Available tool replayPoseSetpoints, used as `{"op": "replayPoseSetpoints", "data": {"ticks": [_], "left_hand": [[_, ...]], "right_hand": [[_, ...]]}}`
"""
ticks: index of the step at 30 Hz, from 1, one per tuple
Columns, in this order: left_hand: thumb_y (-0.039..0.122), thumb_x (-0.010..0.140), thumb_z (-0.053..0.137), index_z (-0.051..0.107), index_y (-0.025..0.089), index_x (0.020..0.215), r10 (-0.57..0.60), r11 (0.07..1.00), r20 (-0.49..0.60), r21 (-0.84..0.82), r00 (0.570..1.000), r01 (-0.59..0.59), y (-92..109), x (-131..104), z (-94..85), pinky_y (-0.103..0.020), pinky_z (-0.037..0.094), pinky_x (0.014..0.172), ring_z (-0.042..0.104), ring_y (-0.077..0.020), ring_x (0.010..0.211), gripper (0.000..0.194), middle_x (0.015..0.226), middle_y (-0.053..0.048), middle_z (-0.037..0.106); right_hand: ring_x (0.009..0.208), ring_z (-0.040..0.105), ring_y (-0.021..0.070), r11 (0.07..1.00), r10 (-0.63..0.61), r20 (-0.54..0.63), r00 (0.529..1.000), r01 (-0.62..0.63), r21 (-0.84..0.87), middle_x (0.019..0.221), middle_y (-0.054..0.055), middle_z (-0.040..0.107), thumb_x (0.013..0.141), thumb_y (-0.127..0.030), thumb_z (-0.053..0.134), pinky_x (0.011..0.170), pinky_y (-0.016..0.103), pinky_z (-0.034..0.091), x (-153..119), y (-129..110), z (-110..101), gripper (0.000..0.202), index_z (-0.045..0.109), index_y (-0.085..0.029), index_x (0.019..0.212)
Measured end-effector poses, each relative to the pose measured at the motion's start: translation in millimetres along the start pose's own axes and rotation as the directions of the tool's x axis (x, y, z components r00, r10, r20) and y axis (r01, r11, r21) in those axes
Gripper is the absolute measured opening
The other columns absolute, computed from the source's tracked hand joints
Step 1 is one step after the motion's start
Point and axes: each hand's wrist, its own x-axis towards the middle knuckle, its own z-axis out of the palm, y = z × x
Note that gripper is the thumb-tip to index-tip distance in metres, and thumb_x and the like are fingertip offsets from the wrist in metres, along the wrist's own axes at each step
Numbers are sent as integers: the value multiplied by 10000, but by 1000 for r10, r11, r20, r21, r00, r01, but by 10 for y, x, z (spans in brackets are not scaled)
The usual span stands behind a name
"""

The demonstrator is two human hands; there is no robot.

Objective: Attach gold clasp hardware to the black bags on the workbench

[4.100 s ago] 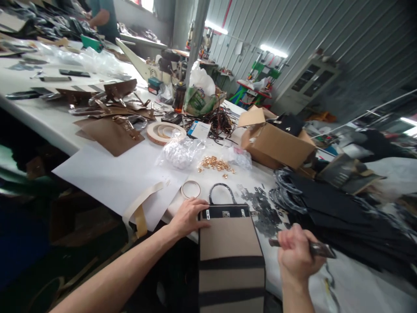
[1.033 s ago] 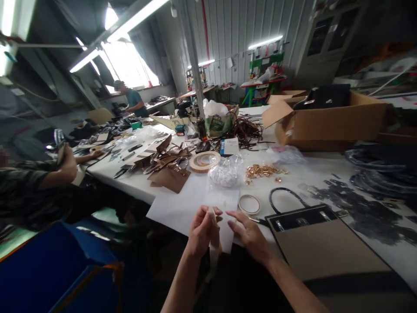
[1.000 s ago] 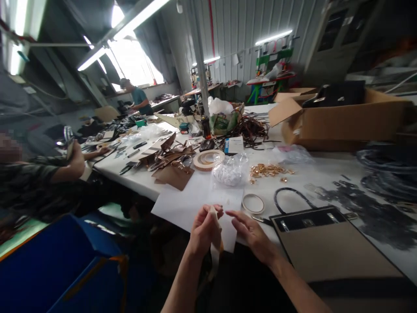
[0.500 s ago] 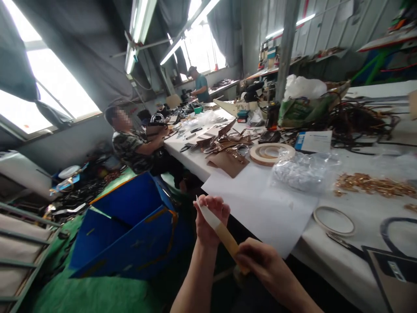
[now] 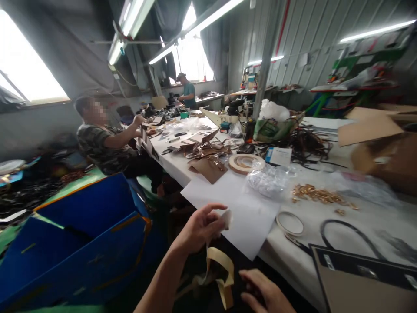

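My left hand (image 5: 206,226) is closed in a pinch over the near edge of the table. A small whitish piece (image 5: 227,218) shows at its fingertips. A curled pale-yellow strip (image 5: 222,259), tape-like, hangs below that hand and loops downward; how it joins the whitish piece is hidden. Lower right, my right hand (image 5: 265,290) has its fingers half bent with a gap between thumb and forefinger. It is apart from the strip, and nothing shows in its grasp. A large white sheet (image 5: 241,198) lies on the table just beyond my hands.
Tape rolls (image 5: 246,164), brass-coloured hardware (image 5: 321,193), a clear plastic bag (image 5: 270,178) and a brown-and-black panel (image 5: 365,282) lie on the table. A blue bin (image 5: 84,256) stands at left on the floor. A co-worker (image 5: 104,139) sits at the table's left side.
My right hand has let go of the strip and moved down and right. The strip, stretched between both hands before, now hangs curled from my left hand. The view has turned right.
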Motion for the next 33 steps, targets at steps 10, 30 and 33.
{"op": "replayPoseSetpoints", "data": {"ticks": [10, 30, 33], "left_hand": [[250, 1039, 495, 338, 255, 1574, -11, 732, 351, 641, 936, -231, -135, 48, 696, -325, 510, 880, 661, -182, 889, 557, 1014, -30, 728], [453, 1011, 548, 786, 254, 958, -152, 814, 520, 549, 840, -193, -723, 250, 1496, -207, 515, 742, 714, -174, 794, 314, 887, -27, 761], [460, 991, 579, 776, 220, 873, -193, 825, 524, 545, 829, -153, -693, 278, 1545, -206, 469, 697, 640, -144, 717, 332, 799, -15, 701]], "right_hand": [[1139, 702, 254, 873, -327, -258, 909, 187, -450, 1309, 99, 695, 961, -367, 684, 982, 378, 608, 57, -1085, -1153, 429, 628, -250, 1369], [795, 664, 160, 750, 56, -171, 984, -155, -643, 877, -3, 683, 988, -248, 616, 685, 250, 491, -618, -762, -1368, 103, 675, -235, 905], [827, 660, 161, 792, 33, -211, 977, -154, -591, 942, 0, 677, 980, -229, 613, 715, 249, 499, -691, -675, -1350, 43, 653, -239, 991]]}}
